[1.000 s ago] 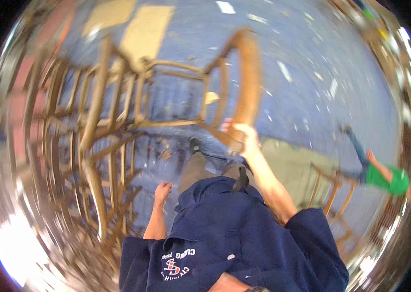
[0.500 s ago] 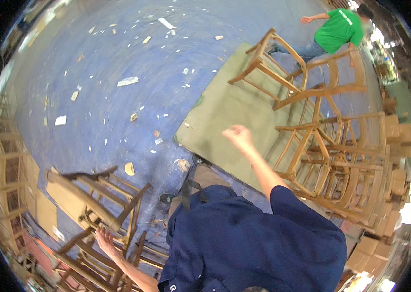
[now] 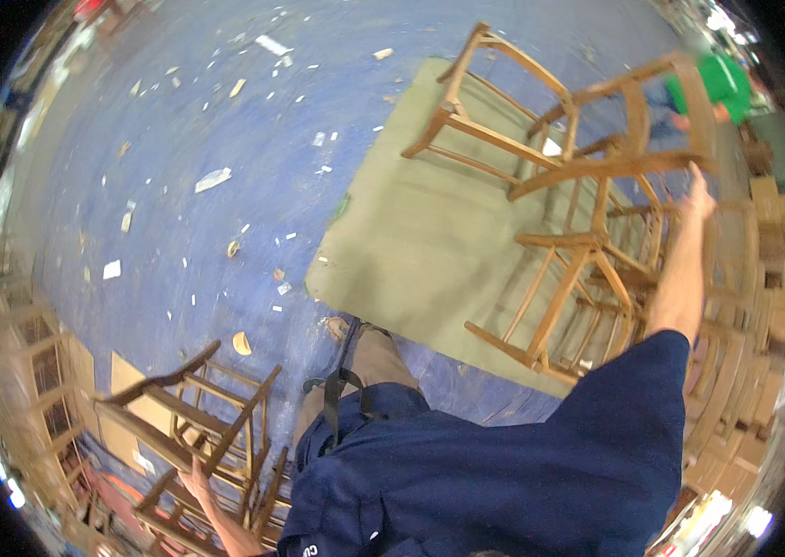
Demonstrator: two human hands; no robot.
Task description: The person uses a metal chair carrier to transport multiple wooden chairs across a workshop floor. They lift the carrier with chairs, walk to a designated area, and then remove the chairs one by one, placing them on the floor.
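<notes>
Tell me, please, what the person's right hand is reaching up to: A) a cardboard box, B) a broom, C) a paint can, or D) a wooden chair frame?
D: the right hand is raised against the top rail of a wooden chair frame tilted over the green mat, while the left hand rests on another chair frame at the lower left.

A flat tan cardboard sheet (image 3: 128, 373) lies on the blue floor (image 3: 179, 121) at lower left; no labels, signs or screens show.
</notes>
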